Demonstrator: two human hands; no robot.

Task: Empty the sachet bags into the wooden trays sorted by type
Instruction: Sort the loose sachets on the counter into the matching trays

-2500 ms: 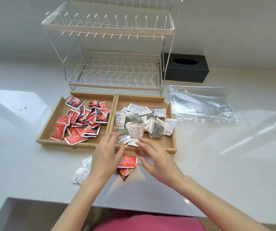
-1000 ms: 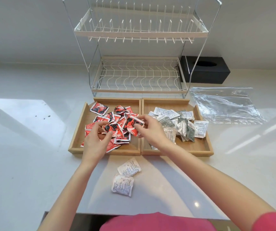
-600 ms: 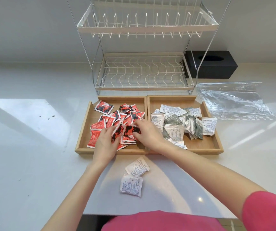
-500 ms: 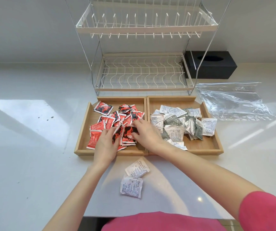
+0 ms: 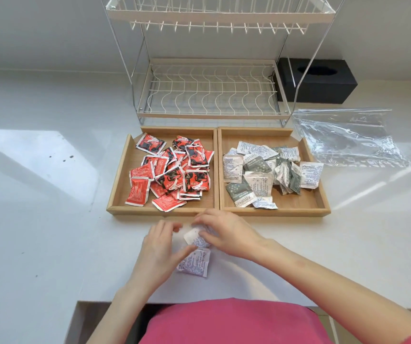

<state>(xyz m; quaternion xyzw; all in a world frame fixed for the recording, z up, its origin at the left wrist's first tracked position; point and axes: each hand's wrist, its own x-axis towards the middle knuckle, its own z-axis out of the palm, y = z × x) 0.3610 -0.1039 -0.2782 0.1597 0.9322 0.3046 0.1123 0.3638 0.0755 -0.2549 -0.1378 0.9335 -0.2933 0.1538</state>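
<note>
Two wooden trays sit side by side on the tabletop [image 5: 50, 244]: left tray [image 5: 120, 184] holds red sachets [image 5: 174, 170], right tray [image 5: 316, 199] white-grey sachets [image 5: 261, 170]. Right hand [image 5: 226, 232] pinches a white sachet [image 5: 194, 237]; left hand [image 5: 161, 249] touches another sachet [image 5: 195, 263].

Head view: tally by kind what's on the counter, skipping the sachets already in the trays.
Wooden trays: 2
White sachets on the counter: 2
Clear plastic bag: 1
Wire dish rack: 1
Black tissue box: 1
Total: 7
</note>
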